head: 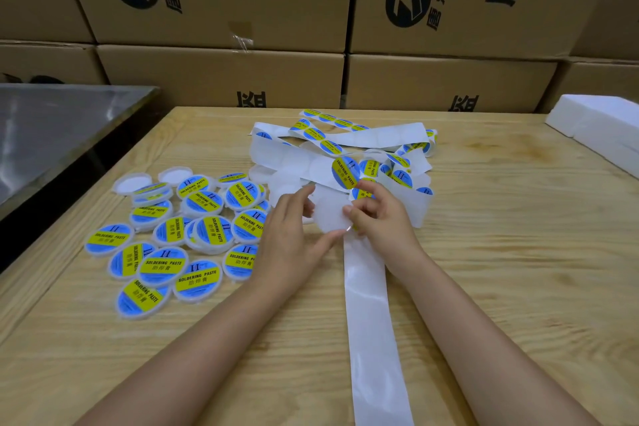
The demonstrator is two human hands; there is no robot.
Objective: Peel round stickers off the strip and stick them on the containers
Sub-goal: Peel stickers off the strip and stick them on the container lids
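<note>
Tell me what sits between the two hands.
An unlabelled white round container held by the left hand; the right hand beside it pinches a sticker; head view.

left hand (pixel 292 235) and right hand (pixel 382 221) hold a container (pixel 328 214) over the strip (pixel 371 322).

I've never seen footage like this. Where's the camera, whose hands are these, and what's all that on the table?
No machine here: a person works bare-handed, and the one picture comes from a camera worn on their head, looking down. The left hand holds a plain white container; the right hand pinches a blue-and-yellow sticker beside it. On the wooden table lie already labelled containers and the tangled sticker strip, its emptied end running toward the camera. Cardboard boxes stand behind.
</note>
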